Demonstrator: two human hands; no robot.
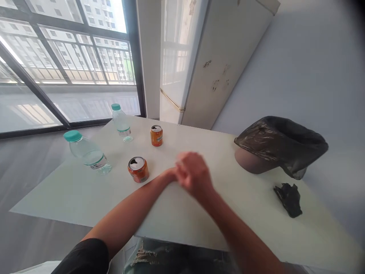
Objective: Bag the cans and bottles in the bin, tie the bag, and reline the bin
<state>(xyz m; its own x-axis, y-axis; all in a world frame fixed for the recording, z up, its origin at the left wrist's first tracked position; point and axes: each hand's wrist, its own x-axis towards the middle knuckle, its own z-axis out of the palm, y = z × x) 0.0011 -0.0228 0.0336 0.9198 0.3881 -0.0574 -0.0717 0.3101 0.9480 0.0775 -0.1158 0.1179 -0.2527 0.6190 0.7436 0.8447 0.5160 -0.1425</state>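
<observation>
Hands meet over the table (85, 194), right hand (195, 177) covering left hand (171, 175); they are blurred, so I cannot tell their grip, and no object shows in them. Nothing seems begun; grasping the near can (138, 169), just left, needs a freed hand.

- Bin (281, 146), far right of that can: bag-lined, contents hidden.
- Two capped bottles (88, 152) (122, 122), left and beyond: fill unclear.
- Far can (156, 136), beyond: opened.

cans (138, 169) and bottles (88, 153), labels unreadable
</observation>
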